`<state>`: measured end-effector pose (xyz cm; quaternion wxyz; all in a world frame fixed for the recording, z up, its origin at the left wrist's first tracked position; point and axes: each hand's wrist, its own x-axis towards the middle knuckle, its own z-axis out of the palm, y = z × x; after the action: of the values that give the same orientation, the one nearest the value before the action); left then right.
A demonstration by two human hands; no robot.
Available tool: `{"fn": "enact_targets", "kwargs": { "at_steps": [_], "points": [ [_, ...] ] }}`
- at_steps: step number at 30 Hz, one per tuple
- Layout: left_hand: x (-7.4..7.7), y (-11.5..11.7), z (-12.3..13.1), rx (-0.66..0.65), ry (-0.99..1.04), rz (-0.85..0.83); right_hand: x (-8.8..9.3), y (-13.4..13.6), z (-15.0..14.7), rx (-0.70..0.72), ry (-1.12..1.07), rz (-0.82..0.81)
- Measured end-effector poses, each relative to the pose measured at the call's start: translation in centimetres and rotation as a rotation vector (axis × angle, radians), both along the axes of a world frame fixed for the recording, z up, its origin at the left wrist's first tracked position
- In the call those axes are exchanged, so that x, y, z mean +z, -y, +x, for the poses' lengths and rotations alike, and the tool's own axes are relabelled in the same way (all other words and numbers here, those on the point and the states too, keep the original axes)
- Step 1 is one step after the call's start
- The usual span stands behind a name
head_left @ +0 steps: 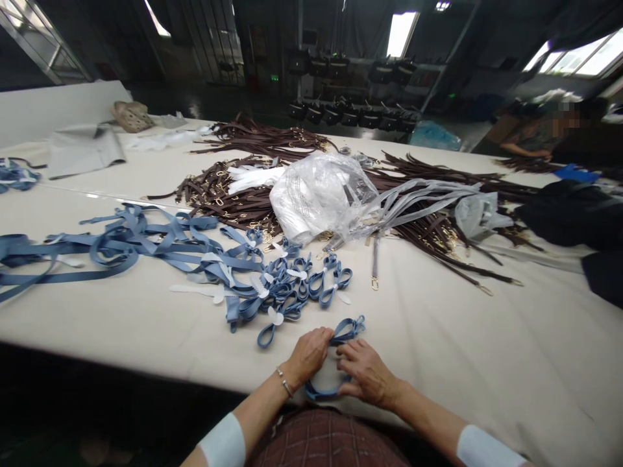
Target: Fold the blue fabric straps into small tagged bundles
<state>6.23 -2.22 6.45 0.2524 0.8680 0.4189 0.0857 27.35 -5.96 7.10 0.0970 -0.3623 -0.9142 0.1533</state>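
My left hand (309,355) and my right hand (366,373) meet at the near edge of the cream table (462,350). Both grip one blue strap (346,329), folded into loops between the fingers, with a white paper wrap partly hidden under my hands. Just beyond lies a pile of folded blue straps (292,285) bound with white tags. Long loose blue straps (121,246) spread out to the left.
A crumpled clear plastic bag (316,194) sits mid-table among several brown leather straps (438,227) with gold clasps. Dark fabric (569,214) lies at the right. Another person (540,133) works at the far right corner. A grey sheet (82,149) rests far left.
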Motion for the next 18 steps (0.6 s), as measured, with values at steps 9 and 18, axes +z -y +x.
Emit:
{"fn": "enact_targets", "kwargs": {
  "at_steps": [9,18],
  "points": [
    [-0.4,0.2,-1.8,-0.194,-0.046,0.056,-1.8,0.1,1.9,-0.183,0.019,0.115],
    [0.4,-0.4,-2.5,-0.397,-0.098,0.232,0.1,-3.5,0.2,-0.155,0.151,0.189]
  ]
}}
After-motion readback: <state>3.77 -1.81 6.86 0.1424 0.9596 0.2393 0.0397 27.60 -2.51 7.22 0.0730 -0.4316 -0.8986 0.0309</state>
